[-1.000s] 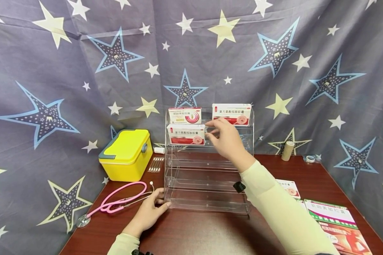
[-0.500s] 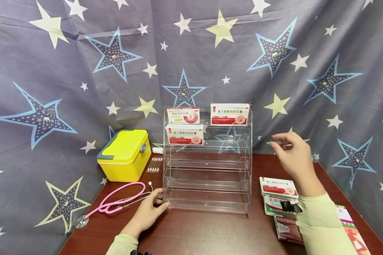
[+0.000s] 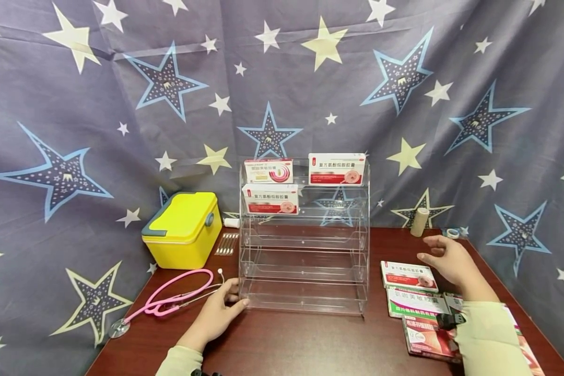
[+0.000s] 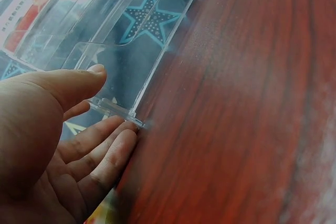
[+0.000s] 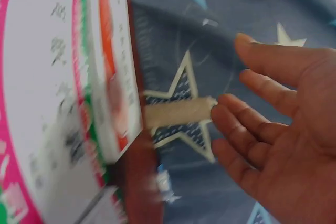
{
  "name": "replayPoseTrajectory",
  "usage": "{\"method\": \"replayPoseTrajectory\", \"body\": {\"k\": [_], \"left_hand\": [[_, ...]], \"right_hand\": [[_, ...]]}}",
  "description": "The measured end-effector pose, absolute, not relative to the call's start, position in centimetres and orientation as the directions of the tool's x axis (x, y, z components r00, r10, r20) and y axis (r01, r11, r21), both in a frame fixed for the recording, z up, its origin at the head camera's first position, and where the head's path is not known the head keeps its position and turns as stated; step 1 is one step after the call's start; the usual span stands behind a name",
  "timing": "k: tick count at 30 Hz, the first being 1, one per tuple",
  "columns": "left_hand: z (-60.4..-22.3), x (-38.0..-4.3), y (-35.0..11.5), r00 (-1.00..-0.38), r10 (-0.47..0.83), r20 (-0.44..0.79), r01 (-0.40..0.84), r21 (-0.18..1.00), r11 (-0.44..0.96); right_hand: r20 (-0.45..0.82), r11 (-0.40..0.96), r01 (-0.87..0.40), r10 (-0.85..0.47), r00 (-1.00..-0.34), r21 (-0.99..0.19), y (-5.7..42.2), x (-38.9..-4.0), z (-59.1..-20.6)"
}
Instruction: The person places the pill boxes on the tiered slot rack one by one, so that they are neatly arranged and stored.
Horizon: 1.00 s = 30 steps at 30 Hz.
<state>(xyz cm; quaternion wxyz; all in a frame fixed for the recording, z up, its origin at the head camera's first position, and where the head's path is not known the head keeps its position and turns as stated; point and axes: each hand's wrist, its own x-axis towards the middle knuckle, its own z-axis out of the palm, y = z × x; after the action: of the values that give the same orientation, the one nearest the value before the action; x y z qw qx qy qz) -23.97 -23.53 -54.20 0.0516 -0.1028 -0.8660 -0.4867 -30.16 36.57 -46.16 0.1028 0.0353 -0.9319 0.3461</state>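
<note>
A clear acrylic display rack point(image 3: 303, 271) with stepped tiers stands on the table. My left hand point(image 3: 218, 316) holds its lower left corner; in the left wrist view the thumb point(image 4: 86, 83) lies over the side panel and the fingertips touch the bottom edge. Three medicine boxes are on the upper tiers: a white-and-red box point(image 3: 337, 169) top right, a box with a pink ring print point(image 3: 269, 171) top left, and another white-and-red box point(image 3: 270, 199) below that. My right hand point(image 3: 453, 263), fingers loosely bent and holding nothing, hovers by a flat white-and-red medicine box point(image 3: 409, 275).
More medicine boxes lie at the right, including a green-and-white box point(image 3: 413, 303) and a red box point(image 3: 425, 334). A yellow case point(image 3: 183, 230), a pink stethoscope point(image 3: 169, 303) and a cotton swab pack point(image 3: 226, 244) are at the left. A tan roll point(image 3: 419, 222) stands at the back right.
My right hand has left the box on the second tier and moved right and down to the boxes on the table. My left hand has stayed at the rack's corner.
</note>
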Motion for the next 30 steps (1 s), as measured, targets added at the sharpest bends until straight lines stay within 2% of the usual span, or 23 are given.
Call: {"method": "replayPoseTrajectory", "body": {"k": [7,22,30], "left_hand": [[-54.1,-24.0,-23.4,-0.974,0.133,0.182,0.225,0.839,0.496],[-53.5,-23.8,-23.3,-0.973,0.128,0.192,0.230,0.847,0.479],[-53.5,-23.7,-23.2,-0.974,0.134,0.185,0.227,0.855,0.466]], "right_hand": [[0.100,0.771,-0.116,-0.068,-0.993,-0.626,38.0,-30.4,-47.9],[0.039,0.785,-0.189,-0.206,-0.978,-0.590,38.9,-30.6,-48.6],[0.023,0.790,-0.191,-0.219,-0.975,-0.582,39.0,-30.7,-48.9]]}}
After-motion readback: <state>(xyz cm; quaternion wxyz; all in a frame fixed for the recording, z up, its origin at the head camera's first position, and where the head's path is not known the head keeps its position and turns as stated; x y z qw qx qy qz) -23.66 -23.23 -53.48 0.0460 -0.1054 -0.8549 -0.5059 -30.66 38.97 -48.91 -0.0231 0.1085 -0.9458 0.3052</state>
